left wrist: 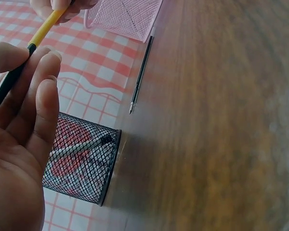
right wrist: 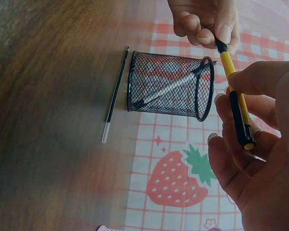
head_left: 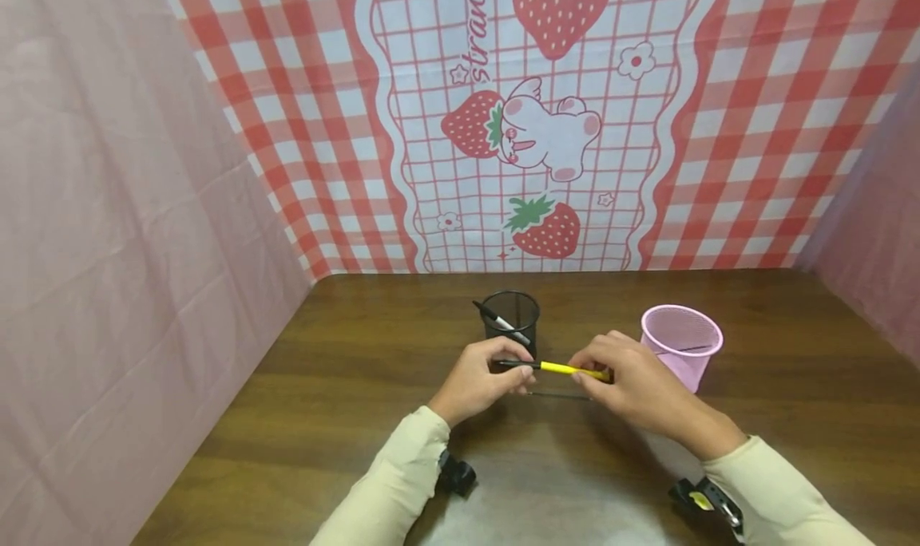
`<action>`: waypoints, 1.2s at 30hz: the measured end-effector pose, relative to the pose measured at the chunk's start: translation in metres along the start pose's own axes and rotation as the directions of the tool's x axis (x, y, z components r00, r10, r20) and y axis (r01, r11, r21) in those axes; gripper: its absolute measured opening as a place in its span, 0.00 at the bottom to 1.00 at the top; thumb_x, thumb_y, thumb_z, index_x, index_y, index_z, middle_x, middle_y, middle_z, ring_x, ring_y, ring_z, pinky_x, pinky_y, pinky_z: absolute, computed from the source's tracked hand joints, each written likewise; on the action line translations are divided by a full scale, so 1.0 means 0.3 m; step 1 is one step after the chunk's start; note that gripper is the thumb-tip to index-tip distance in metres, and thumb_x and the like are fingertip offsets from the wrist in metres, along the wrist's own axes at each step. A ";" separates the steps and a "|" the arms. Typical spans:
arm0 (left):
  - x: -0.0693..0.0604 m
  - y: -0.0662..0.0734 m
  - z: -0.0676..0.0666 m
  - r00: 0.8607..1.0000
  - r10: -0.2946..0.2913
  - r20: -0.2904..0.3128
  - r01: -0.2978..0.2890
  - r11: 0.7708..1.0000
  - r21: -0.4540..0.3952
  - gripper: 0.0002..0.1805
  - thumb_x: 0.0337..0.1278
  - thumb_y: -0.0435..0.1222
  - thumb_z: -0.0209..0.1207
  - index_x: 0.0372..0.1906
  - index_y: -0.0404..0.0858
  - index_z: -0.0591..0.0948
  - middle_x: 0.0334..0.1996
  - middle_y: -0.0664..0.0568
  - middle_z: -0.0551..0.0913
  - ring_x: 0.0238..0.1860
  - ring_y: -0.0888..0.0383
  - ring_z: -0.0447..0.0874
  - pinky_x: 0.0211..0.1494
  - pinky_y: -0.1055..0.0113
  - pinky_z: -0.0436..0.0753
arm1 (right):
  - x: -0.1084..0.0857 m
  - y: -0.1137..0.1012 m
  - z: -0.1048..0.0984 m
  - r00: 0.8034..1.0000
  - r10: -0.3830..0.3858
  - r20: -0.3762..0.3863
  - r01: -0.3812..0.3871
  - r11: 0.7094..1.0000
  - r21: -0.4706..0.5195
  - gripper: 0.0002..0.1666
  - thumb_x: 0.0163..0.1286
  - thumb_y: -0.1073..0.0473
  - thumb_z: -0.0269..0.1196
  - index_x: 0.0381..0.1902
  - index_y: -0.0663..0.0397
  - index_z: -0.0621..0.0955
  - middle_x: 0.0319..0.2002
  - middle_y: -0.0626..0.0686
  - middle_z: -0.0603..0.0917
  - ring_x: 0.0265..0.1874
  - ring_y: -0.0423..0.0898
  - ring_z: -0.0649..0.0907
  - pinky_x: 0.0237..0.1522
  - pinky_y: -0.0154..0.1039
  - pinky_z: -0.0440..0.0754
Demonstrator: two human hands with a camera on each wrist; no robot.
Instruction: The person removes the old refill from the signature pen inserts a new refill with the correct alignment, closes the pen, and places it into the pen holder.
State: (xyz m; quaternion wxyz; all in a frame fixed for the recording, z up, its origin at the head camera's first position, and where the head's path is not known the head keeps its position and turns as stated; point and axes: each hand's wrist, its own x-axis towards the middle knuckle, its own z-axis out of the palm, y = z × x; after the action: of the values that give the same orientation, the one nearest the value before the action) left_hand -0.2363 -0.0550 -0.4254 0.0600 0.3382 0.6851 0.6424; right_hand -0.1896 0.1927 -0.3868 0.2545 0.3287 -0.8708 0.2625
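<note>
A yellow and black pen point(head_left: 557, 367) is held level between both hands above the table. My left hand point(head_left: 483, 378) pinches its black pointed end between thumb and fingers. At the other end, my right hand point(head_left: 640, 378) grips the yellow barrel point(right wrist: 228, 65), whose black clip point(right wrist: 238, 113) shows in the right wrist view. The two coloured sections meet in line; whether they are joined fully I cannot tell. Below the hands, a thin dark pen refill point(left wrist: 141, 74) with a clear end lies on the table.
Behind my left hand stands a black mesh cup point(head_left: 519, 306) with a black and white pen point(head_left: 503, 321) leaning in it. To the right, a pink mesh cup point(head_left: 679, 330) holds something thin and dark. A checked strawberry cloth point(head_left: 345, 147) hangs behind the wooden table point(head_left: 287, 418).
</note>
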 end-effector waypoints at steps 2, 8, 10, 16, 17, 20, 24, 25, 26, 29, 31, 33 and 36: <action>0.001 0.003 0.002 1.000 -0.001 -0.007 0.001 1.000 0.001 0.07 0.64 0.25 0.62 0.46 0.28 0.81 0.33 0.37 0.87 0.35 0.31 0.86 0.38 0.56 0.89 | 0.001 0.002 0.000 1.000 -0.003 -0.004 0.003 1.000 0.002 0.12 0.54 0.64 0.75 0.33 0.42 0.86 0.27 0.31 0.75 0.29 0.34 0.72 0.28 0.32 0.73; -0.004 0.039 0.009 1.000 -0.010 -0.011 0.010 1.000 -0.002 0.07 0.65 0.22 0.59 0.45 0.24 0.79 0.33 0.32 0.86 0.35 0.26 0.83 0.38 0.49 0.88 | 0.000 0.007 0.005 1.000 -0.011 -0.021 0.012 1.000 0.010 0.13 0.53 0.65 0.76 0.33 0.43 0.86 0.28 0.32 0.76 0.29 0.35 0.73 0.28 0.32 0.73; -0.007 0.054 0.009 1.000 -0.009 -0.006 0.009 1.000 -0.005 0.07 0.65 0.22 0.59 0.45 0.22 0.79 0.34 0.30 0.86 0.35 0.24 0.82 0.39 0.47 0.88 | 0.000 0.007 0.006 1.000 -0.010 -0.025 0.010 1.000 0.013 0.13 0.52 0.66 0.76 0.33 0.43 0.86 0.28 0.33 0.76 0.29 0.35 0.74 0.28 0.32 0.73; -0.006 0.036 0.006 1.000 -0.004 -0.010 0.004 1.000 -0.010 0.06 0.66 0.23 0.59 0.45 0.23 0.80 0.34 0.31 0.86 0.34 0.24 0.82 0.39 0.45 0.87 | 0.001 0.005 0.008 1.000 0.000 -0.026 0.000 1.000 0.003 0.13 0.53 0.66 0.76 0.33 0.43 0.86 0.28 0.32 0.76 0.29 0.35 0.73 0.28 0.33 0.74; -0.004 0.027 0.005 1.000 -0.003 -0.012 0.003 1.000 -0.010 0.06 0.66 0.23 0.59 0.45 0.24 0.80 0.34 0.32 0.86 0.34 0.25 0.83 0.39 0.44 0.87 | 0.001 0.005 0.007 1.000 0.003 -0.025 -0.003 1.000 0.001 0.13 0.53 0.66 0.76 0.33 0.43 0.86 0.28 0.32 0.76 0.29 0.35 0.73 0.28 0.33 0.73; -0.001 0.006 0.002 1.000 0.004 -0.015 -0.004 1.000 -0.009 0.06 0.66 0.25 0.61 0.45 0.27 0.81 0.34 0.35 0.87 0.33 0.29 0.84 0.38 0.45 0.87 | 0.003 0.005 0.007 1.000 0.006 -0.021 -0.006 1.000 0.001 0.13 0.53 0.66 0.76 0.33 0.44 0.86 0.28 0.32 0.76 0.29 0.35 0.73 0.28 0.33 0.74; 0.001 -0.005 -0.002 1.000 0.025 -0.011 -0.025 1.000 0.005 0.06 0.66 0.28 0.62 0.44 0.29 0.81 0.33 0.38 0.88 0.31 0.35 0.86 0.37 0.48 0.88 | 0.003 0.008 0.009 1.000 0.001 -0.018 -0.001 1.000 0.004 0.13 0.53 0.66 0.76 0.33 0.44 0.86 0.28 0.33 0.77 0.29 0.35 0.74 0.28 0.33 0.74; 0.001 -0.006 -0.002 0.999 0.030 -0.010 -0.030 1.000 0.008 0.06 0.66 0.28 0.62 0.44 0.29 0.81 0.33 0.38 0.88 0.30 0.37 0.86 0.37 0.48 0.88 | 0.003 0.008 0.010 1.000 -0.003 -0.018 0.003 1.000 0.004 0.13 0.54 0.65 0.76 0.33 0.44 0.86 0.28 0.33 0.77 0.30 0.35 0.74 0.29 0.33 0.74; 0.002 -0.008 -0.003 0.999 0.036 -0.009 -0.036 0.999 0.012 0.06 0.67 0.29 0.62 0.44 0.30 0.81 0.33 0.39 0.88 0.30 0.38 0.86 0.36 0.49 0.88 | 0.003 0.009 0.011 1.000 -0.007 -0.018 0.007 1.000 0.002 0.13 0.53 0.66 0.76 0.33 0.44 0.86 0.28 0.33 0.77 0.30 0.35 0.74 0.29 0.33 0.74; 0.003 -0.010 -0.005 0.999 0.051 -0.007 -0.051 0.999 0.015 0.06 0.67 0.29 0.61 0.44 0.30 0.81 0.32 0.39 0.88 0.29 0.40 0.86 0.35 0.49 0.88 | 0.004 0.012 0.014 1.000 -0.017 -0.023 0.017 1.000 0.002 0.13 0.53 0.66 0.76 0.33 0.44 0.86 0.29 0.34 0.78 0.30 0.35 0.74 0.29 0.33 0.75; 0.005 -0.013 -0.006 0.998 0.057 -0.009 -0.057 0.998 0.017 0.05 0.67 0.29 0.61 0.44 0.30 0.81 0.32 0.39 0.88 0.28 0.40 0.86 0.35 0.49 0.88 | 0.005 0.012 0.015 0.999 -0.022 -0.028 0.022 1.000 0.003 0.13 0.53 0.67 0.76 0.33 0.45 0.86 0.29 0.34 0.78 0.31 0.35 0.74 0.30 0.33 0.75; 0.006 -0.013 -0.007 0.998 0.057 -0.010 -0.057 0.998 0.021 0.05 0.67 0.29 0.61 0.44 0.30 0.81 0.32 0.40 0.88 0.28 0.41 0.86 0.35 0.49 0.88 | 0.004 0.012 0.015 0.999 -0.021 -0.035 0.022 1.000 0.007 0.14 0.53 0.67 0.76 0.33 0.45 0.86 0.29 0.34 0.78 0.31 0.35 0.74 0.30 0.33 0.74; 0.008 -0.011 -0.005 0.998 0.055 -0.007 -0.055 0.998 0.028 0.06 0.67 0.29 0.61 0.44 0.30 0.81 0.32 0.40 0.88 0.28 0.43 0.86 0.35 0.50 0.88 | 0.001 0.011 0.014 0.999 -0.017 -0.050 0.018 1.000 0.014 0.15 0.52 0.69 0.76 0.34 0.45 0.86 0.29 0.34 0.78 0.31 0.35 0.74 0.30 0.32 0.74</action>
State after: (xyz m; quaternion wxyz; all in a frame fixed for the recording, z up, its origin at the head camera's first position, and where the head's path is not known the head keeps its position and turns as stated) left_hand -0.2404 -0.0547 -0.4273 0.0352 0.3552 0.6847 0.6354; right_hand -0.1932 0.1922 -0.3906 0.2761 0.3316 -0.8592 0.2749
